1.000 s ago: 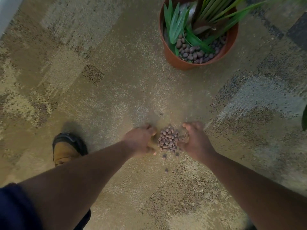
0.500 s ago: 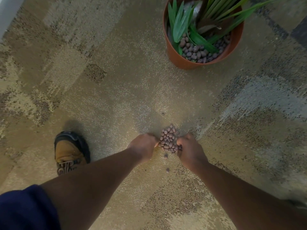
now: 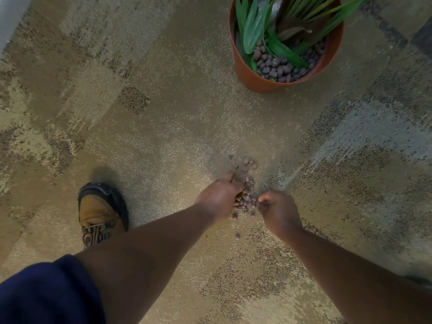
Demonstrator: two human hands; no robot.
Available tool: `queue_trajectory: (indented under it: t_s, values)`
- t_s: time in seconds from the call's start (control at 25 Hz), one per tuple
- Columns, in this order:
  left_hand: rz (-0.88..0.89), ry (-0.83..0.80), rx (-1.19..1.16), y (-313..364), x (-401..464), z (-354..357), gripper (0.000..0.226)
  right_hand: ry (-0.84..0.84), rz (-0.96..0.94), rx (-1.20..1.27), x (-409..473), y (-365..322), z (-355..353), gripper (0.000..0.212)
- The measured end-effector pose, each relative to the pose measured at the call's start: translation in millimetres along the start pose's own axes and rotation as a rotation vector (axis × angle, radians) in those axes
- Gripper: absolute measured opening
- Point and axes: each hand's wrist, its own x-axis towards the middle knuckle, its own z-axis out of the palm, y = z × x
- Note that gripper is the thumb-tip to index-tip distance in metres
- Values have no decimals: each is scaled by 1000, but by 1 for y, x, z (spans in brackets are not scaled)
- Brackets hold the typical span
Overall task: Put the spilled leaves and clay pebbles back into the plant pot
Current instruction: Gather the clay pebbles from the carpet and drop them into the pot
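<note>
A small heap of brown clay pebbles (image 3: 247, 195) lies on the carpet between my two hands. My left hand (image 3: 219, 195) cups the heap from the left, fingers curled round pebbles. My right hand (image 3: 277, 208) closes in from the right, its fingers curled against the pebbles. A few loose pebbles (image 3: 248, 164) lie just beyond the heap, and one (image 3: 237, 235) lies nearer to me. The terracotta plant pot (image 3: 252, 78) stands at the top right, with green leaves (image 3: 254, 26) and more pebbles inside. No spilled leaves show on the floor.
Patterned beige and grey carpet (image 3: 163, 113) covers the floor. My tan and black shoe (image 3: 100, 211) stands to the left of the hands. A pale wall edge (image 3: 9, 17) runs along the top left corner.
Both hands have drawn together, squeezing the pebbles into a tighter heap and curling round them. The view has shifted, so the pot sits further right.
</note>
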Motion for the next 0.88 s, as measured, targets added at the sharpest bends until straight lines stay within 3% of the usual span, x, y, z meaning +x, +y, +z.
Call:
queue_trajectory:
  t_s: [0.24,0.48,0.64,0.88]
  values:
    - [55,-17,165,10,6,0,56,118,115,227,7,-16,-6,10]
    - [-154,66,-116,-7,-1,-2,16,116,196,328,13,-21,-10,13]
    - [-138,116,-175,-9,-7,-3,17,114,223,364,13,-22,-10,13]
    - [-159,207,-77,4,-2,2,19,115,230,379,10,-23,-11,13]
